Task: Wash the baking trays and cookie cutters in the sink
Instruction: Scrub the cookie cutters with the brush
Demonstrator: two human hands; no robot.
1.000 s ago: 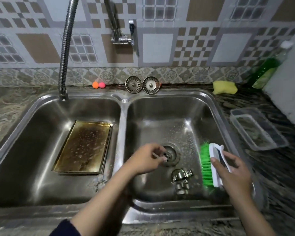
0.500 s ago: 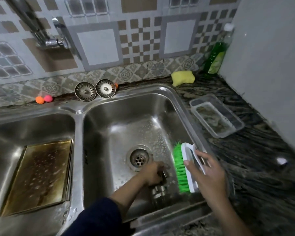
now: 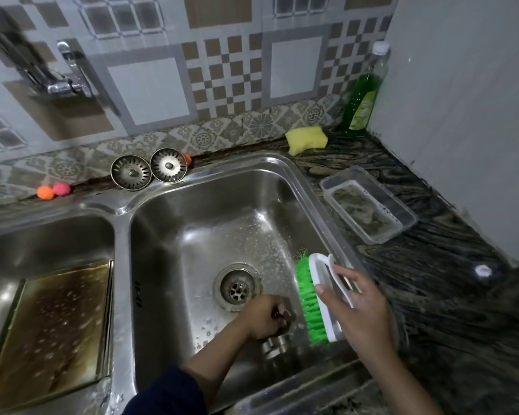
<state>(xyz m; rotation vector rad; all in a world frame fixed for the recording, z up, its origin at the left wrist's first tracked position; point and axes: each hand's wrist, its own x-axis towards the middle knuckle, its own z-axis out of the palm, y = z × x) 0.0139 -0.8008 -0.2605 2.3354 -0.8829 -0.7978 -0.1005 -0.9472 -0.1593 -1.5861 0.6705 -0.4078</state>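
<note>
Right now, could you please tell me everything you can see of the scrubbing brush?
The scrubbing brush has a white plastic back with a looped handle and bright green bristles that look synthetic. The right hand grips the handle, fingers wrapped through it, holding the brush on edge with the bristles facing left. It hangs over the right side of the right sink basin, close to the left hand, which reaches down onto metal cookie cutters. Whether the bristles touch the basin wall is unclear.

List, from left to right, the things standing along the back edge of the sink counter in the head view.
Orange ball → pink ball → two round metal sink strainers → yellow sponge → green dish soap bottle.
</note>
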